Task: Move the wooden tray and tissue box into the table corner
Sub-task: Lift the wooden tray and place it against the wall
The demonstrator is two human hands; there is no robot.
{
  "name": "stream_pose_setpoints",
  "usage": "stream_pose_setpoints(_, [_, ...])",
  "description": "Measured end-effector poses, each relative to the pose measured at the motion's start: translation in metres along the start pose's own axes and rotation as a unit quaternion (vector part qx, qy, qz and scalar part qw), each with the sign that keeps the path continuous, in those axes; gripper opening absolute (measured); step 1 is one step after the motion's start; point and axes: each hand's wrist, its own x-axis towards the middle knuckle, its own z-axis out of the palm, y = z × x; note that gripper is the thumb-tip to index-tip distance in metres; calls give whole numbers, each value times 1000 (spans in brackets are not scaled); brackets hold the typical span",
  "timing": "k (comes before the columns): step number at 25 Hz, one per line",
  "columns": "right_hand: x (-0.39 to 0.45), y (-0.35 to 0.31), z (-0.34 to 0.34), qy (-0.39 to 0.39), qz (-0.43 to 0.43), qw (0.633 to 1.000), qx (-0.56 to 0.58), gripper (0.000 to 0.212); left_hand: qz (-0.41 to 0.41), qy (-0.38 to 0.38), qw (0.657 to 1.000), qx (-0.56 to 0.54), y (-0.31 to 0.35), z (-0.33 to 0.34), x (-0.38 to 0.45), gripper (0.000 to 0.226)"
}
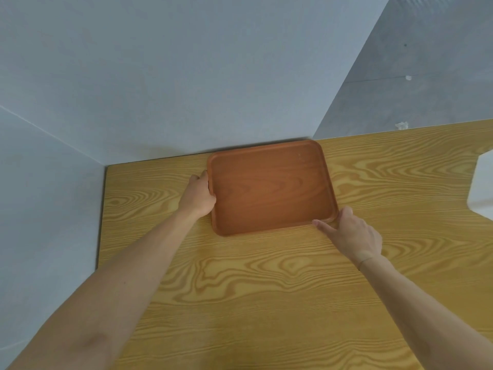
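An empty reddish-brown wooden tray [270, 186] lies flat on the yellow wood-grain table [266, 289], its far edge against the back wall. My left hand [198, 194] grips the tray's left rim, thumb over the edge. My right hand [349, 231] touches the tray's near right corner with fingers spread along the rim. A white object [481, 185] at the right edge of the view may be the tissue box; only part of it shows.
Grey walls meet at the table's far left corner [106, 166], a stretch of bare table left of the tray. The table's far edge runs rightward past the wall's end, with grey floor [413, 76] beyond.
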Motion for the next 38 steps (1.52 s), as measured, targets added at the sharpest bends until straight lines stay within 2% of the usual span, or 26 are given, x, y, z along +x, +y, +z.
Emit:
stream_pose_setpoints(4, [-4, 10, 7, 54, -53, 997, -7, 91, 25, 26, 998, 57, -15, 20, -42, 74])
stream_pose_setpoints(7, [0, 16, 9, 32, -100, 994, 10, 103, 49, 19, 993, 103, -31, 39, -72, 99])
stream_pose_setpoints(10, [6, 18, 11, 13, -109, 994, 3, 110, 59, 18, 991, 117, -43, 53, -85, 112])
stream_pose_setpoints(16, [9, 22, 25, 20, -113, 993, 8, 103, 77, 65, 987, 126, -48, 59, -86, 106])
stream_pose_setpoints(21, [14, 23, 26, 24, -107, 994, 21, 96, 68, 75, 989, 108, -45, 59, -82, 103])
stream_pose_setpoints(31, [21, 23, 21, 6, -97, 995, 23, 97, 57, 75, 988, 119, -37, 56, -79, 101])
stream_pose_setpoints(35, [14, 20, 18, -12, -50, 998, 43, 96, 41, 49, 991, 115, -36, 56, -88, 103])
stream_pose_setpoints(38, [-11, 24, 22, -39, -35, 999, 18, 89, 45, 33, 989, 139, -46, 64, -112, 96])
